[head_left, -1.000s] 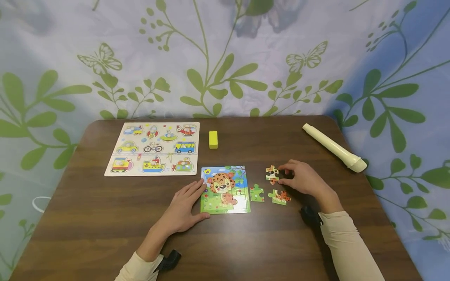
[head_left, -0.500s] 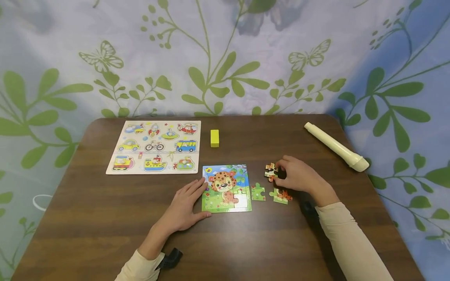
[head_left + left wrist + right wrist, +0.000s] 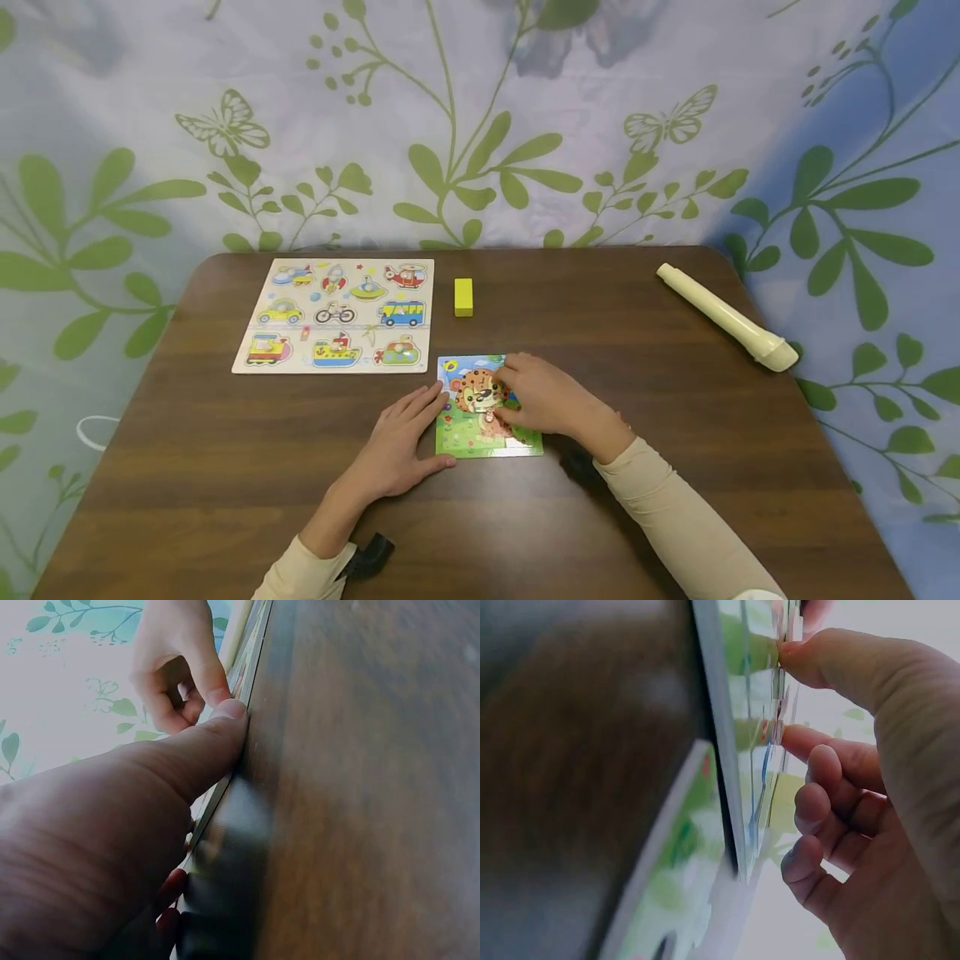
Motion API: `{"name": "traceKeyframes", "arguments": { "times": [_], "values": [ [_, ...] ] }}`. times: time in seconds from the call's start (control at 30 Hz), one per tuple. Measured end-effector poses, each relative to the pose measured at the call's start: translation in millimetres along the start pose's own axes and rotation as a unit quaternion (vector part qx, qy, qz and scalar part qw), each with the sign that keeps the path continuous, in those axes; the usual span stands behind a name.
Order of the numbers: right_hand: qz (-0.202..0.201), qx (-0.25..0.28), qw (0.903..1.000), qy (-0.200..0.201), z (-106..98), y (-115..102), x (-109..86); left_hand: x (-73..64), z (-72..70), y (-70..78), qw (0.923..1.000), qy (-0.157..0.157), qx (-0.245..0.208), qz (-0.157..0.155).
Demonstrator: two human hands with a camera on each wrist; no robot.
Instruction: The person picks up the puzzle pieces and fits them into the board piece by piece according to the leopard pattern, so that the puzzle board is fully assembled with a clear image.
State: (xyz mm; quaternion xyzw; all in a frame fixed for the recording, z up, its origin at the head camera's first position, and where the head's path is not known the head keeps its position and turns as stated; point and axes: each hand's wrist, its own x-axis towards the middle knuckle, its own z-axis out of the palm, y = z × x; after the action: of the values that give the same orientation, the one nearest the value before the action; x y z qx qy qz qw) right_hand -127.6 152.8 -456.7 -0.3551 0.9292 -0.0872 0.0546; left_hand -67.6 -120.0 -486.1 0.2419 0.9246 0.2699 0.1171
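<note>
A square leopard jigsaw puzzle (image 3: 468,442) lies on the table in front of me. My left hand (image 3: 397,446) rests at its left side, fingertips along the edge and thumb (image 3: 225,712) at the near corner. Above the leopard picture, my right hand (image 3: 551,396) pinches a puzzle piece (image 3: 484,398) between thumb and forefinger; its other fingers (image 3: 810,806) curl loosely. The held piece overlaps the leopard's face and chest in the head view. A loose green puzzle piece (image 3: 671,862) shows close up in the right wrist view; the right hand and forearm mostly cover that area in the head view.
A white peg board with vehicle pictures (image 3: 352,336) lies at the back left. Near it stands a yellow block (image 3: 463,297). A cream tube-shaped object (image 3: 723,315) lies by the right edge of the brown table (image 3: 480,533). A leaf-patterned cloth (image 3: 525,192) hangs behind.
My right hand has gripped a leopard-patterned puzzle piece from the right of the puzzle and carried it left, over the picture. My left hand has stayed at the puzzle's edge.
</note>
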Motion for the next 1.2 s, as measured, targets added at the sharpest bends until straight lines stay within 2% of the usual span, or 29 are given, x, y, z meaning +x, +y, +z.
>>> {"name": "traceKeyframes", "arguments": {
  "times": [0.3, 0.5, 0.63, 0.87, 1.0, 1.13, 1.2],
  "values": [
    [0.005, 0.015, 0.9998, -0.009, -1.2, -6.0, 2.3, 2.4, -2.1, -2.0, 1.0000, 0.004, 0.009, 0.002],
    [0.022, 0.005, 0.9995, -0.024, -4.1, -12.3, 3.8, 1.9, -0.6, -2.8, 1.0000, 0.004, 0.008, 0.003],
    [0.034, 0.009, 0.9993, -0.009, -5.4, -16.3, 5.6, 2.1, -0.9, -2.3, 0.9999, 0.006, 0.007, 0.005],
    [0.028, 0.027, 0.9992, 0.010, 2.4, -19.9, 7.6, 0.2, 0.4, -2.4, 1.0000, 0.004, 0.005, -0.001],
    [0.057, 0.069, 0.9959, 0.010, -8.4, -7.1, -15.0, 0.2, 2.6, -2.2, 1.0000, -0.003, 0.001, -0.005],
    [0.124, 0.124, 0.9841, 0.026, -23.0, 21.0, -64.3, 0.4, 3.2, -1.8, 1.0000, -0.002, 0.000, -0.005],
    [0.158, 0.130, 0.9784, 0.032, -25.4, 34.7, -91.7, 0.9, 4.0, -1.9, 1.0000, 0.003, -0.002, -0.001]
  ]
}}
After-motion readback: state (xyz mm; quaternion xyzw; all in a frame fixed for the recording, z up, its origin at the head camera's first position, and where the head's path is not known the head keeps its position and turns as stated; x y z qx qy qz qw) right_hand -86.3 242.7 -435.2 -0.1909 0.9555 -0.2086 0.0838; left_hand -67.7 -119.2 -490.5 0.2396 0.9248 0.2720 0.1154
